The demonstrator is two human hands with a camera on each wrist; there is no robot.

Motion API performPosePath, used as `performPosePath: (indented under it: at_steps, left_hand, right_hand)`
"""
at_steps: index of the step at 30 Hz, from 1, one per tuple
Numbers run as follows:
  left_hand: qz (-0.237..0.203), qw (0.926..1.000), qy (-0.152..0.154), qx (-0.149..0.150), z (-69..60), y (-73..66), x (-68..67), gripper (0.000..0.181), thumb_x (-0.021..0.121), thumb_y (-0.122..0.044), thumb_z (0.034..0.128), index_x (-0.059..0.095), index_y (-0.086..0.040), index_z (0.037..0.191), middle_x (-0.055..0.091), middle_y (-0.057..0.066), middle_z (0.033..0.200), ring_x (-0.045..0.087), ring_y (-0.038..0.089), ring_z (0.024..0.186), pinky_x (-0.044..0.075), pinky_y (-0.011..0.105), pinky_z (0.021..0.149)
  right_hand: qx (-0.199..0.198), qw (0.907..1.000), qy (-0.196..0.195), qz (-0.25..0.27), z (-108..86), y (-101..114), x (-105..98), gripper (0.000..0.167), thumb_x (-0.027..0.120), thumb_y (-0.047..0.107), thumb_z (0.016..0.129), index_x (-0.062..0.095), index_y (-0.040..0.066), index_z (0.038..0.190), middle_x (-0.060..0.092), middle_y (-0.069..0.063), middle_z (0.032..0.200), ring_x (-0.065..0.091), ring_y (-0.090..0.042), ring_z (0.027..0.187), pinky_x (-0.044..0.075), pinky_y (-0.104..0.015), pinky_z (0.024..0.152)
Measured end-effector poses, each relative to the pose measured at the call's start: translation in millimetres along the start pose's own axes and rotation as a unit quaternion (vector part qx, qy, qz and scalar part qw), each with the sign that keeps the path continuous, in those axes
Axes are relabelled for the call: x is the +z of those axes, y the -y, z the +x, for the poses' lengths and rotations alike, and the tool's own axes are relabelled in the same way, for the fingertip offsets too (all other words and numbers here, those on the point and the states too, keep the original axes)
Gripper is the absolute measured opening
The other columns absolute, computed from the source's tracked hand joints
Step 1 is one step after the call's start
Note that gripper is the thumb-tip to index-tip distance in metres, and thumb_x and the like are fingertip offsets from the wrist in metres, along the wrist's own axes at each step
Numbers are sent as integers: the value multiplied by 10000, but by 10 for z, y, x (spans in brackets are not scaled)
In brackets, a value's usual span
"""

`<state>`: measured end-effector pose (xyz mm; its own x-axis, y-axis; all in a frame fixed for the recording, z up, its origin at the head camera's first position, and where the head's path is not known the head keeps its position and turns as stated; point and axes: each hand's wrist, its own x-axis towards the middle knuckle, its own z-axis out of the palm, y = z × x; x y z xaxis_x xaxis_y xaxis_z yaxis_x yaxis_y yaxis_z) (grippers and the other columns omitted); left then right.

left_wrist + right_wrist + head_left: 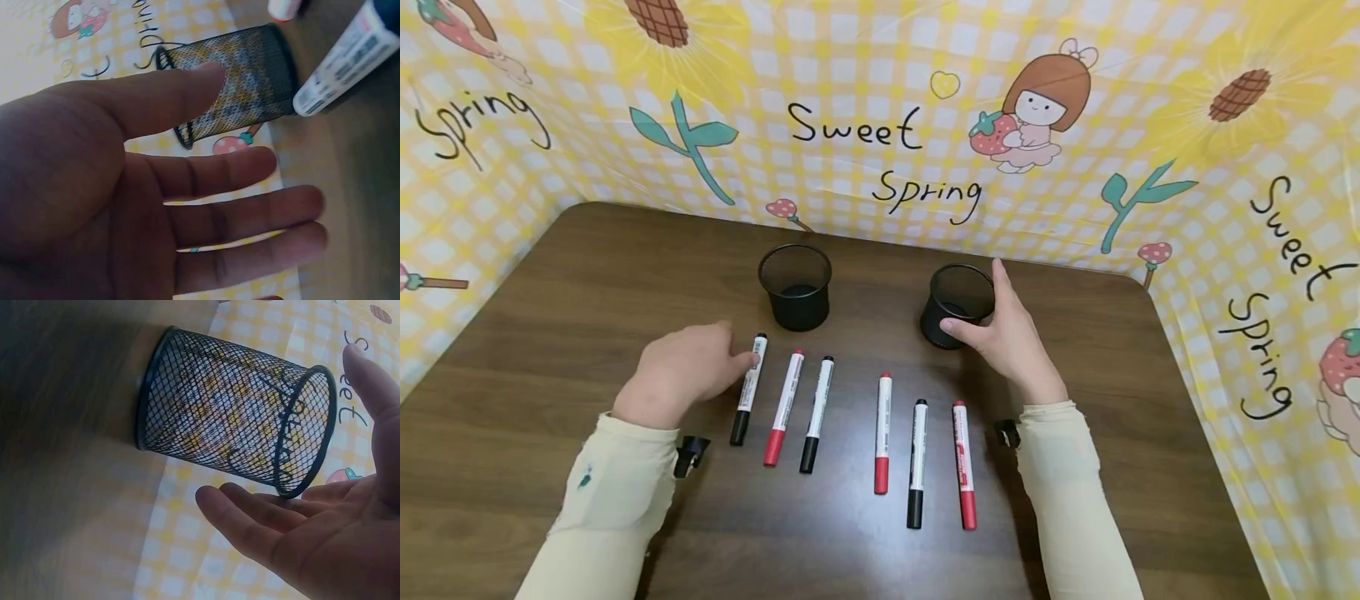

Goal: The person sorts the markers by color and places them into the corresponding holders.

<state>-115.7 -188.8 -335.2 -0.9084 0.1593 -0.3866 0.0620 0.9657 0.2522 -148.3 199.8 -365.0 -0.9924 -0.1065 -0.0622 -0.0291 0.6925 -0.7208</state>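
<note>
My left hand [681, 371] is beside the leftmost black-capped marker [751, 385], its thumb tip overlapping the marker in the head view. In the left wrist view its fingers are extended, with nothing between them and the thumb. My right hand [1011, 337] spreads around the right black mesh pen cup [942, 327], thumb on the near side and fingers on the far right side. That cup [219, 406] stands upright; the right wrist view shows the fingers close to its wall, and contact is hard to tell. The left mesh cup [801, 308] stands beyond the left hand.
Between the arms lie more white markers: a red-capped one [784, 407], a black-capped one [817, 412], another red-capped one [883, 433], a black-capped one [917, 462] and a red-capped one [965, 464]. A yellow checked cloth [850, 50] hangs behind the brown table [647, 258].
</note>
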Motion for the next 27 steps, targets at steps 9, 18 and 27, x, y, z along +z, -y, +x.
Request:
performPosePath:
  at_steps: [9,18,27]
  left_hand:
    - [-115,9984,486,-260,76,-96,131,401,653,-415,965,614,-23,890,546,80,709,530,241,651,418,367,561]
    - [-196,9966,699,-399,120,-120,241,359,714,-371,925,613,-37,842,582,96,747,566,264,690,458,399,602]
    - [-191,9967,658,-428,182,-91,290,332,732,-310,913,609,-3,879,584,110,758,571,271,693,467,400,597]
  right_hand:
    - [352,9991,-25,241,47,-64,20,1114,772,537,850,86,137,1630,285,-186,1606,320,-373,1437,300,-554,1116]
    - [72,9974,-143,708,96,-190,76,1089,814,483,825,141,147,1612,376,-192,1533,419,-367,1338,326,-550,1085]
    - [-154,9927,-249,1174,135,-236,132,1021,834,407,825,204,122,1575,457,-202,1430,487,-386,1234,352,-531,1041]
